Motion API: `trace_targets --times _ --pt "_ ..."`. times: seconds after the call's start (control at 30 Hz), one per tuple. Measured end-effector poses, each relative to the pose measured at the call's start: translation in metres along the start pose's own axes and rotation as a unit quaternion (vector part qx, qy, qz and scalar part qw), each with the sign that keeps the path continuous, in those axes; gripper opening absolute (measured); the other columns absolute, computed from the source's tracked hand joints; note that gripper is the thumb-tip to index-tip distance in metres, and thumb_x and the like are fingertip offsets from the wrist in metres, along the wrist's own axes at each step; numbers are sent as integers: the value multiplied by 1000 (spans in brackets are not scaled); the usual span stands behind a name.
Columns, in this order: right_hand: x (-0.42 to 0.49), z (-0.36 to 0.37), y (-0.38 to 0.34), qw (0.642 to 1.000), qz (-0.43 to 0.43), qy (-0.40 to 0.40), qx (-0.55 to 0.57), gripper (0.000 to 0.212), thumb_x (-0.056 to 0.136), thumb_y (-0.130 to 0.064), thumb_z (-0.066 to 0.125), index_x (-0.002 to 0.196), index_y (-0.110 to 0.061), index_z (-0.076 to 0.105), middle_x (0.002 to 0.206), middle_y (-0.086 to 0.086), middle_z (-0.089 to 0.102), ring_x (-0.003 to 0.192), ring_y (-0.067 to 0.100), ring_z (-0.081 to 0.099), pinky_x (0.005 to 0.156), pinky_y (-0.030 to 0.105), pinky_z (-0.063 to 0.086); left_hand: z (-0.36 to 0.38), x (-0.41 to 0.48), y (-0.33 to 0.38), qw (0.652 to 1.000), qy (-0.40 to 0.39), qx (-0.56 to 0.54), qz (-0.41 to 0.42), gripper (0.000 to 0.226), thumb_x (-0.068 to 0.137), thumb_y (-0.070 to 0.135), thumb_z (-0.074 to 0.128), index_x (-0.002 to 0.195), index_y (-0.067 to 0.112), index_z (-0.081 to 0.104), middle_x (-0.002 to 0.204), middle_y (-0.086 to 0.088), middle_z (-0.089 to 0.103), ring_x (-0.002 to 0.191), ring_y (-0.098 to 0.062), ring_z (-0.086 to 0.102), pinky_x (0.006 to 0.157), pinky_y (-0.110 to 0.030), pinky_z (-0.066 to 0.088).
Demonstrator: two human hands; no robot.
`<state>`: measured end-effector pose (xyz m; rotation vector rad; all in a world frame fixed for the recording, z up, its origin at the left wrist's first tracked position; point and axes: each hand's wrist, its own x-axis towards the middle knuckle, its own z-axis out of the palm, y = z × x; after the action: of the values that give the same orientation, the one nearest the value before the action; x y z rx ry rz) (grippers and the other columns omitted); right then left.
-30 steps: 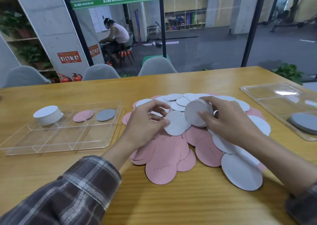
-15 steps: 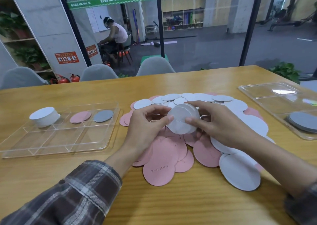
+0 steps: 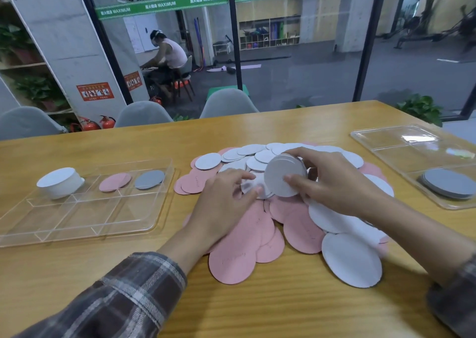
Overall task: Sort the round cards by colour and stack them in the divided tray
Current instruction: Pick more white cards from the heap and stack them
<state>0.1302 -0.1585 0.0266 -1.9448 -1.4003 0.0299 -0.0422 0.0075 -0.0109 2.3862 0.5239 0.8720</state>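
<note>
A heap of pink and white round cards covers the middle of the wooden table. My right hand grips a tilted stack of white cards above the heap. My left hand lies on the heap just left of that stack, its fingertips on a white card. The divided clear tray at the left holds a tall white stack, pink cards and a grey card in its back row.
A second clear tray at the right edge holds a stack of larger grey cards. Grey chairs stand along the far side of the table, before a glass wall. A person sits beyond the glass.
My right hand has kept the white stack and tilted it towards me. My left hand has drawn back from the stack and come down on a white card in the heap.
</note>
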Motion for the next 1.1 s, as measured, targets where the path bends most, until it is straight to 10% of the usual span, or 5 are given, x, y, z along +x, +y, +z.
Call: trace_targets --times 0.27,0.53,1.1 --pt "-6 -21 20 1000 12 26 -1 33 94 -31 70 126 -30 64 94 -20 66 75 7 62 61 12 41 6 5 -1 998 -22 63 6 48 80 50 85 120 26 72 125 12 65 117 -7 58 103 -32 50" --pt "-19 -13 14 989 69 65 115 40 95 -29 67 135 -30 60 107 -7 68 65 9 68 54 39 60 -3 2 5 1000 3 14 12 48 71 34 95 115 28 75 118 19 65 109 9 59 84 -4 45" --pt "-20 -1 4 978 68 -15 195 27 99 -24 65 125 -30 64 85 -2 75 61 25 74 69 41 62 4 -7 30 995 36 -72 57 35 68 37 97 91 24 74 106 8 63 87 -15 67 73 -26 57"
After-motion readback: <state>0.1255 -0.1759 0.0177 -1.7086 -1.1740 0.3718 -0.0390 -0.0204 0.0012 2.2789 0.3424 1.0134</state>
